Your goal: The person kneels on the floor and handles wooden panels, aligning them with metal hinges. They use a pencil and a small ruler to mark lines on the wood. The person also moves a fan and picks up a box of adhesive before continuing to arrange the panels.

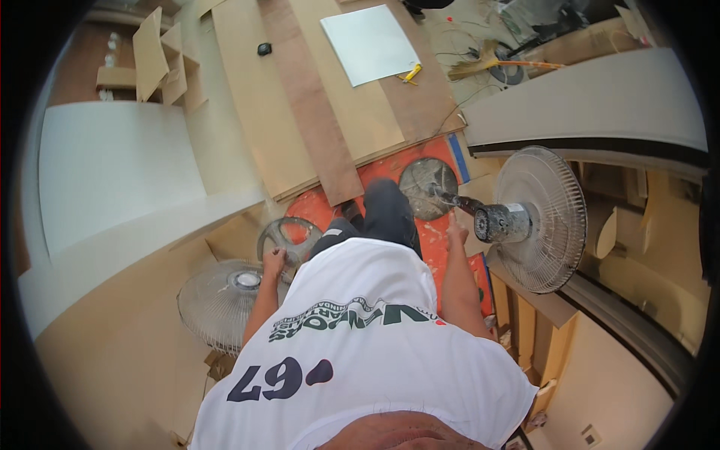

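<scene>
My left hand hangs at my side with its fingers curled; whether anything is inside them is hidden. It is close to a dusty fan and a round wheel-like base. On my other side, my right hand hangs low with at least one finger stretched forward and nothing visible in it. Nearest to it is a second, dust-covered stand fan, whose dark pole runs to a round base. I cannot make out any contact between that hand and the pole.
Ahead lie long wooden boards, bearing a white sheet, a yellow cutter knife and a small black object. Red sheeting covers the floor by my feet. A broom lies far right; white panels flank the left.
</scene>
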`<state>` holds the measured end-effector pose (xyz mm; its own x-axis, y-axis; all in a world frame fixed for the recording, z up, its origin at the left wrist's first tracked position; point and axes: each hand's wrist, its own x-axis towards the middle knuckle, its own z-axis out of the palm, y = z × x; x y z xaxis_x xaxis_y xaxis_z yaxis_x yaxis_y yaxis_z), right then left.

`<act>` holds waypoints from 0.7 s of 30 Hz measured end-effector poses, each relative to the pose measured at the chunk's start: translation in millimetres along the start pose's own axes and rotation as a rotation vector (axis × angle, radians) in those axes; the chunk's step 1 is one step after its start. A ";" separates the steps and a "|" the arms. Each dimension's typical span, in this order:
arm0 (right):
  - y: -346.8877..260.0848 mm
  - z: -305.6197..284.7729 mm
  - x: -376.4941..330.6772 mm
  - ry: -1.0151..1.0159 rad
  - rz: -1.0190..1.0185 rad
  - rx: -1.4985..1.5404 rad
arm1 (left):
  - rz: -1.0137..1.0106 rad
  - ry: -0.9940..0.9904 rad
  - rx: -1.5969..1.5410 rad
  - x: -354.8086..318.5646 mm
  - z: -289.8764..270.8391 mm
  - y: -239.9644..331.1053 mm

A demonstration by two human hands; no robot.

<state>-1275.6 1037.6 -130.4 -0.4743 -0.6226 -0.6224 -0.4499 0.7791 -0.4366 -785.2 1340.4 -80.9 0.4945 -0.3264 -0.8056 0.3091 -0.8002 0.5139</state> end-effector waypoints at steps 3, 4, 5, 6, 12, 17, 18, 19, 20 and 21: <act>-1.9 14.7 -47.8 -0.226 0.063 0.036 | 0.096 0.093 0.096 -5.0 -11.7 -2.5; -16.7 19.7 -60.1 -0.270 0.032 0.052 | 0.086 0.129 0.090 -7.2 -11.3 1.7; -24.4 22.8 -66.8 -0.280 0.035 -0.016 | 0.081 0.150 0.094 -9.6 -6.9 16.6; -33.8 27.3 -72.6 -0.291 0.037 -0.083 | 0.017 0.119 0.021 -10.9 -5.7 33.8; -52.0 70.0 -35.2 -0.223 -0.444 -0.486 | 0.049 0.065 0.081 37.3 3.3 88.3; -156.8 122.7 -47.7 -0.279 -0.657 -0.640 | 0.008 0.022 -0.172 88.7 4.2 176.6; -183.3 132.1 -43.8 -0.314 -0.573 -0.720 | 0.006 0.019 -0.196 102.4 1.6 194.9; -206.2 142.5 -41.0 -0.272 -0.501 -0.684 | 0.001 0.003 -0.185 118.3 -2.6 216.3; -227.1 151.0 -38.3 -0.238 -0.438 -0.649 | -0.003 -0.002 -0.178 126.3 -9.6 235.6; -250.6 164.1 -33.1 -0.205 -0.371 -0.612 | -0.008 -0.008 -0.169 135.0 -17.1 255.7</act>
<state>-1023.0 874.9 -107.0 -0.0848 -0.7641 -0.6395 -0.9226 0.3026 -0.2392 -625.5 1100.4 -53.1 0.4856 -0.3251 -0.8115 0.4455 -0.7067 0.5497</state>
